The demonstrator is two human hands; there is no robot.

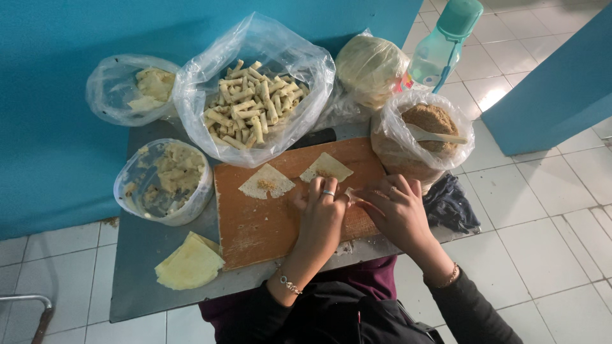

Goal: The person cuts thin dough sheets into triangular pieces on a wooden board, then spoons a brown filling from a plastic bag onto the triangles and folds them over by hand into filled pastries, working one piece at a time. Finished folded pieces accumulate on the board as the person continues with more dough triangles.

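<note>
Item: left hand point(320, 216), which I logged palm down on the wooden board point(255, 223), fingers curled, pinching one end of a small pastry wrapper point(352, 195). Item: right hand point(398, 210), likewise bent over, fingertips closed on the wrapper's other end. Wrapper lay at the board's right edge, between both hands. Two filled wrappers point(266, 181) sat beyond.

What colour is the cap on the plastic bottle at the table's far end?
Teal-green, on the translucent plastic bottle; shown in the head view.
</note>
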